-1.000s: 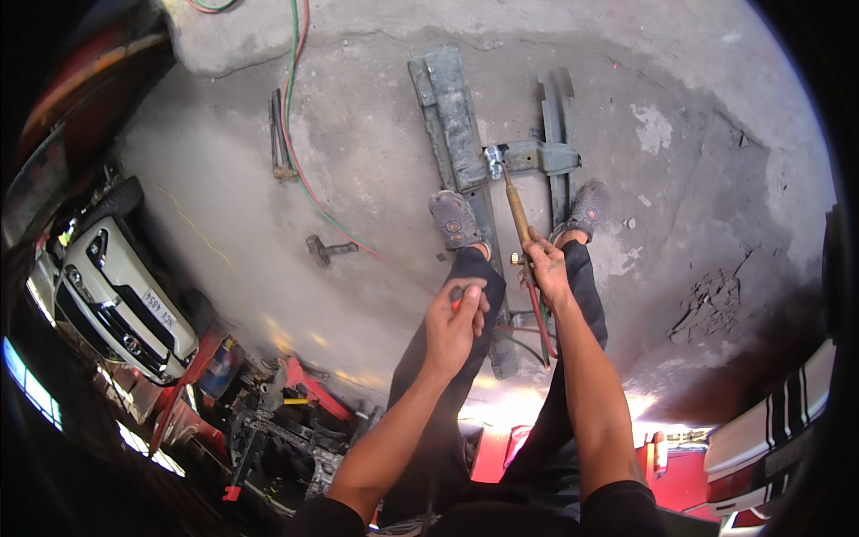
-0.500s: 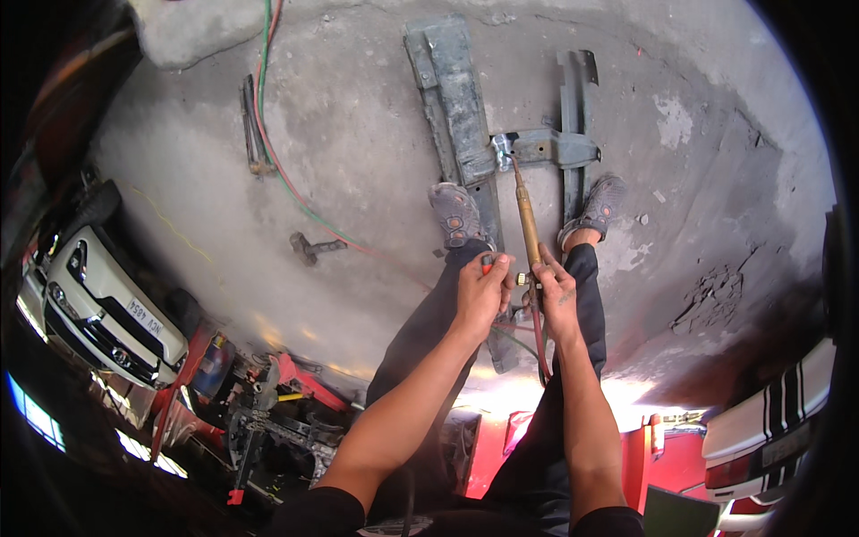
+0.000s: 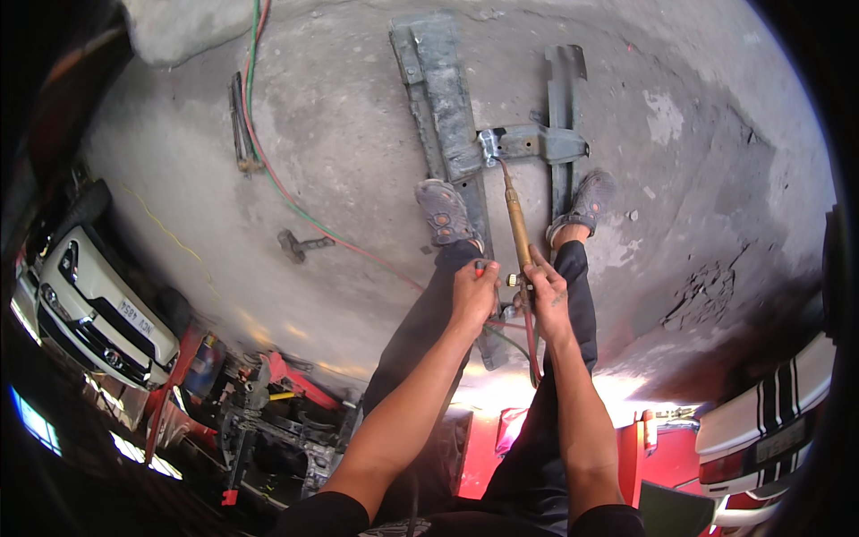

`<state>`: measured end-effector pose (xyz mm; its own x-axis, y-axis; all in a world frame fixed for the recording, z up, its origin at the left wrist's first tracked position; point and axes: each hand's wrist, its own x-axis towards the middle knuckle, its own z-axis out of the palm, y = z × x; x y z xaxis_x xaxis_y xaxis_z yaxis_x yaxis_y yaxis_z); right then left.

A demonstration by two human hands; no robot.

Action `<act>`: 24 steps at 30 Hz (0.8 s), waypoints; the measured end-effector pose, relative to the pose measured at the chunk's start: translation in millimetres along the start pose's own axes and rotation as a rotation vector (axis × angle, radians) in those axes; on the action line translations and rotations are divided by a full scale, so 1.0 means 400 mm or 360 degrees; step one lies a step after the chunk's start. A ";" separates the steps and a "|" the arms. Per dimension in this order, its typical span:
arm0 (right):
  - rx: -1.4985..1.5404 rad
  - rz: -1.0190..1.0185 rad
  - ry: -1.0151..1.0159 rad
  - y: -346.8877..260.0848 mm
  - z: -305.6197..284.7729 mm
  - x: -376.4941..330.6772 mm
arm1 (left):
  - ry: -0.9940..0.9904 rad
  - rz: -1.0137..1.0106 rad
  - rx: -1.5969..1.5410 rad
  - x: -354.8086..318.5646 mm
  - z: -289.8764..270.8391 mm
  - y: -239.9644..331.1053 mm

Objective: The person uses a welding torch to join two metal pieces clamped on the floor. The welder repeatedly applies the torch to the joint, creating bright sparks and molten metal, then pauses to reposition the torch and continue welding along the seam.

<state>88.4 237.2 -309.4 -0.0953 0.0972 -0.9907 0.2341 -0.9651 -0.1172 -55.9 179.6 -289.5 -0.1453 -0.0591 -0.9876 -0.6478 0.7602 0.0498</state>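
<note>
Gripping slender, brass-toned torch (image 3: pixel 516 215) in right hand (image 3: pixel 547 291), small red-tipped object (image 3: pixel 480 268) in left hand (image 3: pixel 474 291).

Torch (image 3: pixel 517 224): brass-gold body, matching brass knob (image 3: pixel 513 280). Attached hoses (image 3: pixel 530 333): one red, one green. Item (image 3: pixel 480 267) in the left hand (image 3: pixel 474 294): red at the visible end. Long beam (image 3: pixel 447 98): weathered blue-grey. Crosspiece (image 3: pixel 528 143): grey, with a bright silvery patch (image 3: pixel 489 148) at its left end. Floor (image 3: pixel 358 116): mottled grey, paler blotches toward its right edge. Cord (image 3: pixel 165 224) near the floor's left edge: yellow. Hammer (image 3: pixel 300 246): dark grey-brown. Shoes (image 3: pixel 443 210): grey, orange-toned spots. Trousers (image 3: pixel 577 318): plain black. Vehicle beyond the floor's left edge (image 3: pixel 134 336): white, black grille. Vehicle at the floor's lower right corner (image 3: pixel 729 430): white, black stripes.
</note>
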 end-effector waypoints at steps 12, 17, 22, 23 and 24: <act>-0.0081 -0.0008 0.0041 0.042 -0.028 -0.005 | -0.0108 -0.0041 0.0380 -0.007 0.026 -0.033; -0.0024 0.0006 0.0017 0.051 -0.027 -0.010 | -0.0106 -0.0071 0.0424 -0.010 0.032 -0.031; -0.0025 0.0001 0.0000 0.054 -0.022 -0.009 | -0.0096 -0.0039 0.0468 -0.010 0.028 -0.039; -0.0049 0.0011 -0.0005 0.050 -0.021 -0.011 | -0.0106 -0.0044 0.0447 -0.010 0.027 -0.042; -0.0073 0.0021 -0.0011 0.048 -0.020 -0.012 | -0.0116 -0.0049 0.0426 -0.009 0.026 -0.046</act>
<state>101.0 220.1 -307.6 -0.0984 0.0829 -0.9917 0.2794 -0.9541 -0.1075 -35.9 172.6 -288.3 -0.0681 -0.0451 -0.9967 -0.4290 0.9032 -0.0115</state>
